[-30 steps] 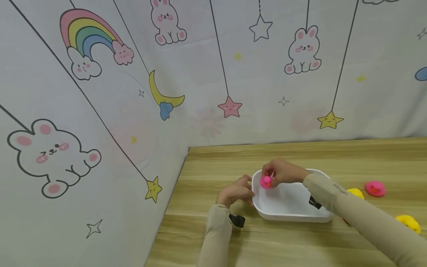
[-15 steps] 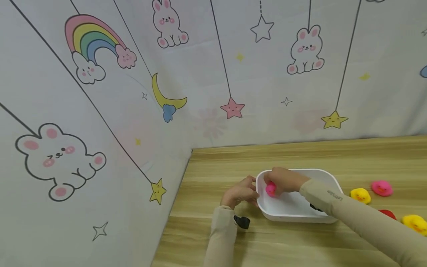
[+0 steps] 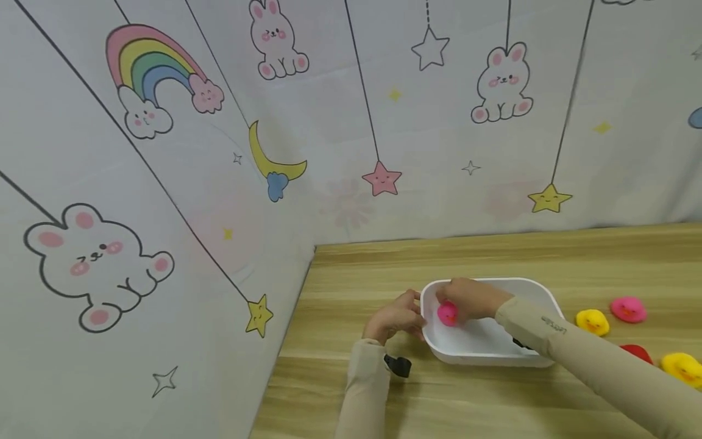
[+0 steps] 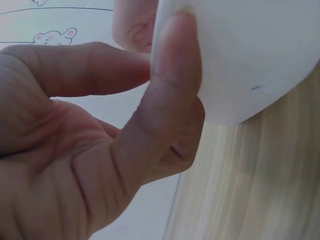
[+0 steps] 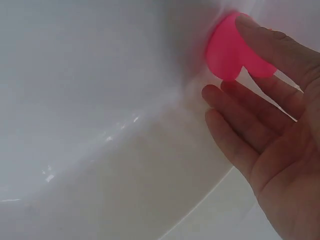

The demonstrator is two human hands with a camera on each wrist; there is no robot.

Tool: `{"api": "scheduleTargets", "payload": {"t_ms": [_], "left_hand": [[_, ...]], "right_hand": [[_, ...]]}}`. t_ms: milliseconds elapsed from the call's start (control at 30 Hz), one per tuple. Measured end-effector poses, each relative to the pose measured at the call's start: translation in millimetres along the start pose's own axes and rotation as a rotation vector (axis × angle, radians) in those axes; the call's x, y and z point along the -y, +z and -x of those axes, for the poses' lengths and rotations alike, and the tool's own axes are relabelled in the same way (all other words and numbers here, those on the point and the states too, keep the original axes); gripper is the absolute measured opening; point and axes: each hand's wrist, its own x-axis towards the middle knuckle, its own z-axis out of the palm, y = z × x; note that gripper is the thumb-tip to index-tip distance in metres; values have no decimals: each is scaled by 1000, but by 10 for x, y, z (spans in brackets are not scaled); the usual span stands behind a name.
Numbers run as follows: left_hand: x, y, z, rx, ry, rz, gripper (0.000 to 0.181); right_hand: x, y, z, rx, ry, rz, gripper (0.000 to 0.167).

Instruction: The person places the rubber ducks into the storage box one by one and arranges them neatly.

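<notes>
A white rectangular tub (image 3: 488, 360) stands on the wooden table. Inside its left end, my right hand (image 3: 474, 299) holds a pink duck (image 3: 447, 313) low against the tub. The right wrist view shows the thumb and a finger of my right hand (image 5: 270, 100) pinching the pink duck (image 5: 227, 50), with the other fingers loosely bent beside it. My left hand (image 3: 393, 318) grips the tub's left wall from outside. In the left wrist view, thumb and fingers of my left hand (image 4: 115, 110) pinch the rim of the tub (image 4: 250, 60).
Right of the tub lie a yellow duck (image 3: 592, 322), a pink duck (image 3: 628, 310), a red toy (image 3: 637, 352) partly behind the right sleeve, and another yellow duck (image 3: 682, 368). A patterned white cloth (image 3: 439, 201) hangs behind and left of the table.
My right hand has lowered the pink duck from near the left rim into the tub. The left hand keeps its grip on the wall. The head view has shifted slightly.
</notes>
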Motion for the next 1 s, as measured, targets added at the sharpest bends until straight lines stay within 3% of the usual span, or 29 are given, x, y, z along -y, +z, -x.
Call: {"api": "scheduleTargets", "payload": {"t_ms": [267,567,1000], "left_hand": [[19,-22,-20,9,3,-7,54],[10,-41,-39,47,-11,-13,58],[34,-39,-46,60,6,-19,57]], "right_hand": [[40,-201,229,-21,98,-69,56],[-51,-532,642,-144,76,-133,57],[-358,-756,1295,-297,158,-178,56]]}}
